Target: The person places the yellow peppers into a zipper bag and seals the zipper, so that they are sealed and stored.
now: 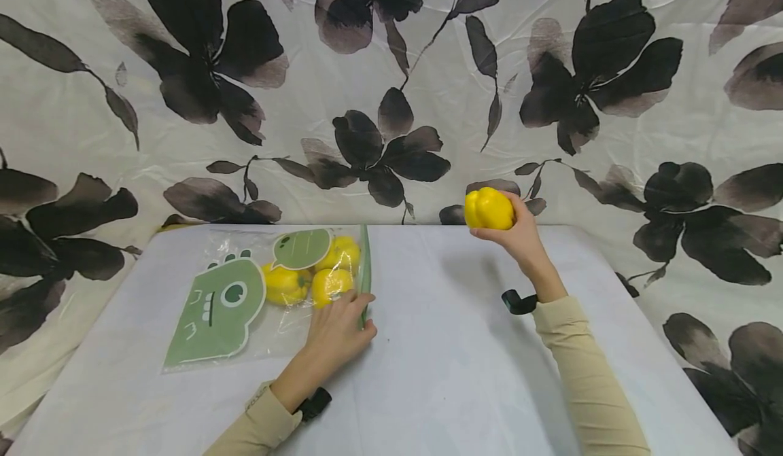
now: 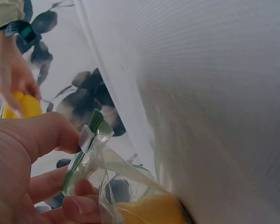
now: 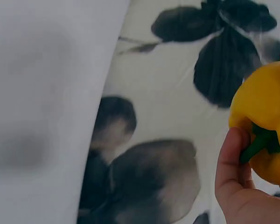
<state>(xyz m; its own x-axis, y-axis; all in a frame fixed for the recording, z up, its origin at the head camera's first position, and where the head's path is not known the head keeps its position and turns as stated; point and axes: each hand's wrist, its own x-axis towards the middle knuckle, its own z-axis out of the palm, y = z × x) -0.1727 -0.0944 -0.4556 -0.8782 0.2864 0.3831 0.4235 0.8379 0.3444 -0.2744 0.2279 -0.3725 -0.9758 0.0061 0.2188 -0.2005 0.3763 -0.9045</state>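
A yellow bell pepper (image 1: 489, 208) is held up above the far part of the table by my right hand (image 1: 523, 238). Its green stem (image 3: 262, 142) shows in the right wrist view, with fingers around the pepper. On the left lies a clear zip bag (image 1: 284, 330) with a green cartoon print and a green zip edge. Several yellow bell peppers (image 1: 285, 285) are inside it. My left hand (image 1: 342, 327) grips the bag's zip edge; in the left wrist view the thumb is by the white slider (image 2: 86, 138) and other fingers curl round the plastic.
The white-covered table (image 1: 440, 374) spans the view below. Behind it hangs a pale cloth (image 1: 477, 116) with dark flower prints, close to the table's far edge. A dark band with a small device (image 1: 518, 302) sits on the right wrist.
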